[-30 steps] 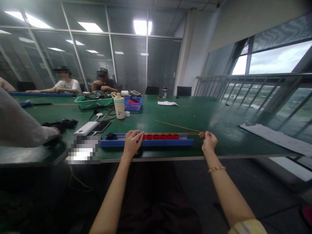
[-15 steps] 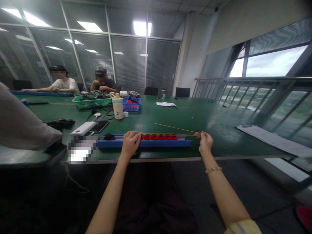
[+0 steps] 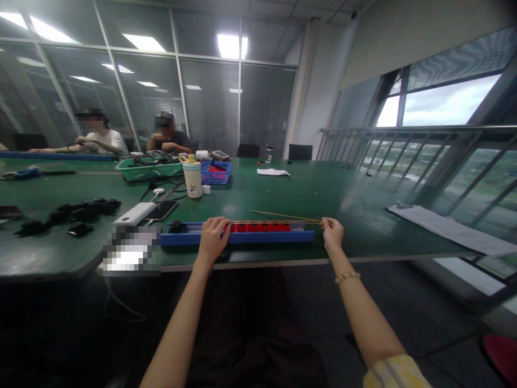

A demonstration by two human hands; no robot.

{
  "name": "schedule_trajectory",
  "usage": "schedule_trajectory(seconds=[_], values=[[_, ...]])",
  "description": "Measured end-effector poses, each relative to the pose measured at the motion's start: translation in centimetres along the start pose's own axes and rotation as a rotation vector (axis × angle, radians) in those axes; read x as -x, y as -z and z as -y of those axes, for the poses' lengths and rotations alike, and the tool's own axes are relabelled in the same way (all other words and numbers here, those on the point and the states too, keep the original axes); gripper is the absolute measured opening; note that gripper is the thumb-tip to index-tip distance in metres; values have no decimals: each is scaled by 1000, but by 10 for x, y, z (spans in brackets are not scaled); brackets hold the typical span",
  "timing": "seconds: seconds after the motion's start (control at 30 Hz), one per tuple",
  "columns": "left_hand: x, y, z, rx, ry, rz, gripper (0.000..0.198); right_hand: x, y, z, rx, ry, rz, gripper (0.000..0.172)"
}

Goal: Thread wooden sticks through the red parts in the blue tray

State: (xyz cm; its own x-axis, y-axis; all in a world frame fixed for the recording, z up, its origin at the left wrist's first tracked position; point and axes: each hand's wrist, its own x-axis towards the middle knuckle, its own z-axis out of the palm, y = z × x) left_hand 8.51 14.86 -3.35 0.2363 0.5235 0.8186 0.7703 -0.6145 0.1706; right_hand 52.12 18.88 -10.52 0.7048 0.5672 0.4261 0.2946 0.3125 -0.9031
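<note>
In front of me on the table lies a long blue channel (image 3: 242, 237), with a row of red blocks (image 3: 258, 227) inside and a black piece (image 3: 176, 227) near its left end. My left hand (image 3: 214, 234) is closed at the channel, its fingers bent over just left of the red blocks. A thin yellow strand (image 3: 278, 221) runs from its fingertips above the blocks to my right hand (image 3: 333, 233), which pinches it just past the channel's right end. From the right fingers a loose length (image 3: 270, 214) of strand slants back leftward. Whether it is wire or cord I cannot tell.
Left of the channel are a white power bank (image 3: 135, 214), a phone (image 3: 163, 210) and black parts (image 3: 76, 213). Behind stand a cup (image 3: 193, 179), a green basket (image 3: 149, 171) and a blue basket (image 3: 217, 173). A clipboard (image 3: 436, 223) lies right. Two people sit across.
My right hand has come slightly left, closer to the channel's end. A grey-sleeved arm at the left has gone from view, uncovering black parts. My left hand keeps its place on the channel.
</note>
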Motion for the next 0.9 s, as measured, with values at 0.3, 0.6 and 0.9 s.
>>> schedule_trajectory(seconds=[0.3,0.6,0.9], values=[[-1,0,-2,17,5,-3,19,5,0,14,431,78,36,24],[0,-1,0,11,9,-3,19,9,-7,7,769,84,50,15],[0,-1,-2,18,18,-4,19,9,-9,2,844,125,100,18]])
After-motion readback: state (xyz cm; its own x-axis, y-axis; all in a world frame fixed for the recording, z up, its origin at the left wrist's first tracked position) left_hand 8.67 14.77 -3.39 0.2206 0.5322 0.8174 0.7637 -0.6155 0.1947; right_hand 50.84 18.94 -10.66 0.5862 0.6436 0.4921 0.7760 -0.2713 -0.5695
